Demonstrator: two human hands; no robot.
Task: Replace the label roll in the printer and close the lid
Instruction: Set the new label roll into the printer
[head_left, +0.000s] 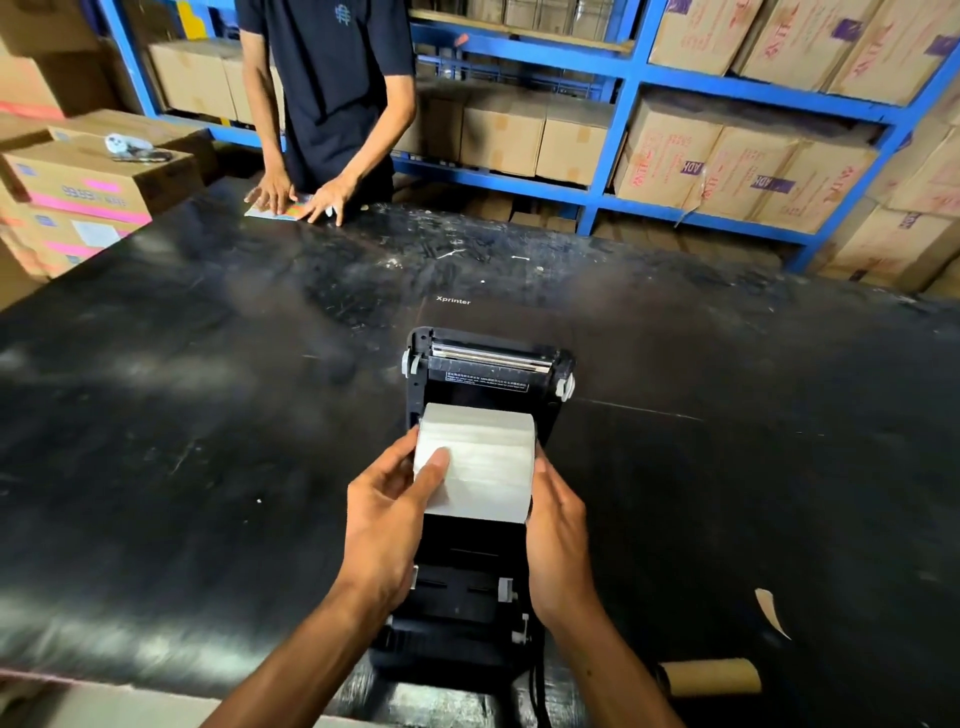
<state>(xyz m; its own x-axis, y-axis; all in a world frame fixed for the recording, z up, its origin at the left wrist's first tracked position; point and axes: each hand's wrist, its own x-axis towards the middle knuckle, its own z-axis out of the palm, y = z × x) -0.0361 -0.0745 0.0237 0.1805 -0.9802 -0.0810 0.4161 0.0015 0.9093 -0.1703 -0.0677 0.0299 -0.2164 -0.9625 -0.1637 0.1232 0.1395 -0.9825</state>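
Observation:
A black label printer (467, 592) stands open on the dark table, its lid (488, 364) tipped back away from me with the metal print bar showing. Both my hands hold a white label roll (483, 457) above the printer's open bay. My left hand (384, 514) grips the roll's left end, thumb lying across its front. My right hand (556, 530) presses against the roll's right end. The roll hides the middle of the bay; white guide tabs show below it.
An empty brown cardboard core (711, 675) lies at the table's near right edge, a paper scrap (771, 610) beside it. A person in a dark shirt (327, 78) stands at the far side with hands on a sheet. Cartons fill blue shelves (618, 119) behind.

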